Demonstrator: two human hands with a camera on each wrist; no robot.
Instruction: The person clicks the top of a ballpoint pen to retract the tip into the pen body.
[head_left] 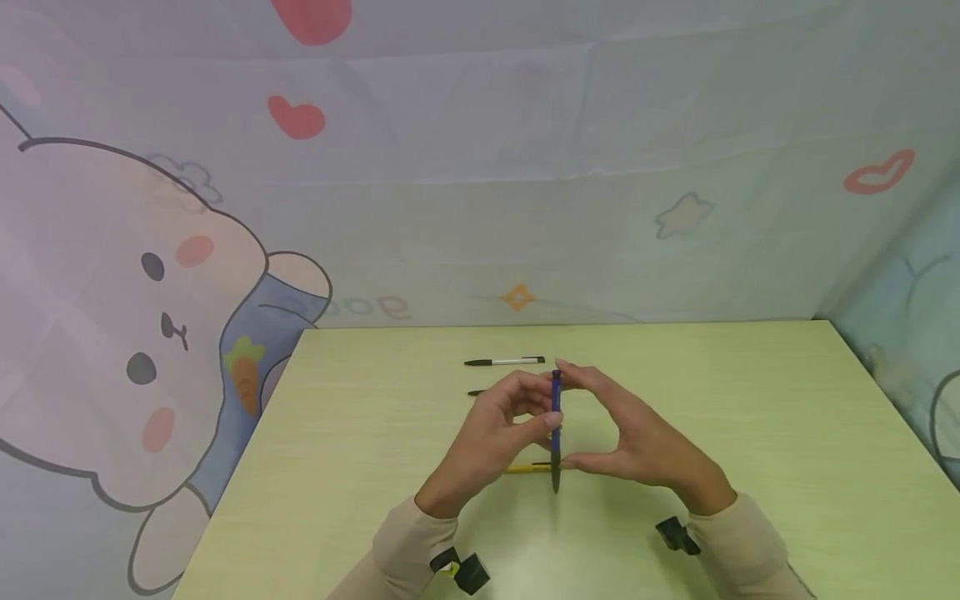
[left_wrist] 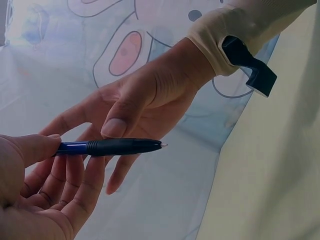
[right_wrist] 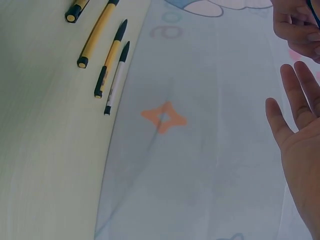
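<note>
Between thumb and fingertips, my left hand pinches a blue pen with a black grip and a metal tip. In the head view the pen lies lengthwise, tip toward the bottom. The left wrist view shows the left thumb on the blue barrel and the fingertips beneath it. My right hand is at the pen's other side, thumb close to the black grip and index finger near the top end. Its other fingers extend straight in the right wrist view. Whether the right thumb touches the pen, I cannot tell.
On the pale table, a white pen lies at the back. Yellow-and-black pens lie in a row with it, partly hidden by my hands in the head view. A printed cloth hangs behind the table.
</note>
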